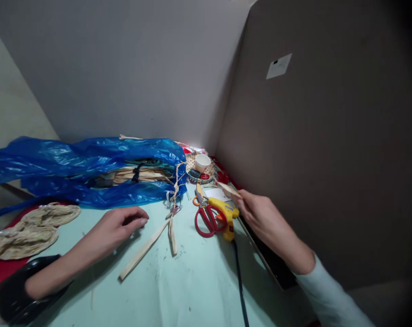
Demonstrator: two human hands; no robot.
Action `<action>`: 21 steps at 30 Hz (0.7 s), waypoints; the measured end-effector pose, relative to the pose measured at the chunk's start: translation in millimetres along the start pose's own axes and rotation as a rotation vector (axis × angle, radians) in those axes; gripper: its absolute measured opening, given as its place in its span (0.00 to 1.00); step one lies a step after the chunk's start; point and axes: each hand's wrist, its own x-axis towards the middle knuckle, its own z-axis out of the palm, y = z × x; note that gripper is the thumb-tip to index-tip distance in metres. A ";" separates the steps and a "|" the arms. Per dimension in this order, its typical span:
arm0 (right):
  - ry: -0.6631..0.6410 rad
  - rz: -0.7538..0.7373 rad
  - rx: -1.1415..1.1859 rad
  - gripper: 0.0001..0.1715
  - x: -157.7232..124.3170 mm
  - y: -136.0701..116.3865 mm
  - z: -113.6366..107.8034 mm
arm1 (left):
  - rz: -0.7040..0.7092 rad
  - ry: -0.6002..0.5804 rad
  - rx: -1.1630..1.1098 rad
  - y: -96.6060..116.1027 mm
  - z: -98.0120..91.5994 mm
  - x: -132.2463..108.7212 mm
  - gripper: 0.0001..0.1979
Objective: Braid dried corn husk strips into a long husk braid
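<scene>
My left hand (122,222) hovers loosely curled above the pale green tabletop (178,290), with nothing between its thumb and fingers. To its right lie pale dried-plant strips (144,252), their upper ends beside a small tangle of knotted fibre (174,195). My right hand (260,211) pinches a pale dried-plant strip (229,189), which points up and left. Below and left of that hand are red-handled scissors (206,220) and a yellow glue gun (228,220), lying against each other. The fingertips of my right hand are partly hidden.
A blue plastic bag (90,154) holding a bundle of dried strips (137,174) lies along the back. Woven pieces (49,218) rest at the left. A white cup (202,162) stands in a woven tray (192,162) near the corner. A dark flat object (277,268) lies beside the right partition (321,159).
</scene>
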 end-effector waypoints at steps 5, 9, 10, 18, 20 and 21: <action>-0.228 -0.094 0.290 0.15 4.7 -47.6 45.7 | 0.044 -0.042 -0.005 14.4 29.0 21.7 0.09; -0.275 -0.069 0.396 0.08 12.0 -59.8 83.5 | 0.032 -0.078 -0.054 21.4 48.5 35.6 0.02; -0.285 -0.056 0.429 0.06 13.6 -59.5 89.8 | 0.022 -0.092 -0.080 21.9 50.9 36.6 0.02; -0.444 0.072 0.734 0.12 13.6 -52.6 114.7 | -0.216 -0.197 -0.466 16.6 55.8 24.8 0.16; -0.501 0.082 0.834 0.09 12.1 -52.5 116.2 | -0.285 -0.203 -0.531 14.7 57.0 20.1 0.18; -0.520 0.078 0.870 0.07 11.7 -52.2 115.8 | -0.313 -0.207 -0.554 13.5 57.4 18.0 0.19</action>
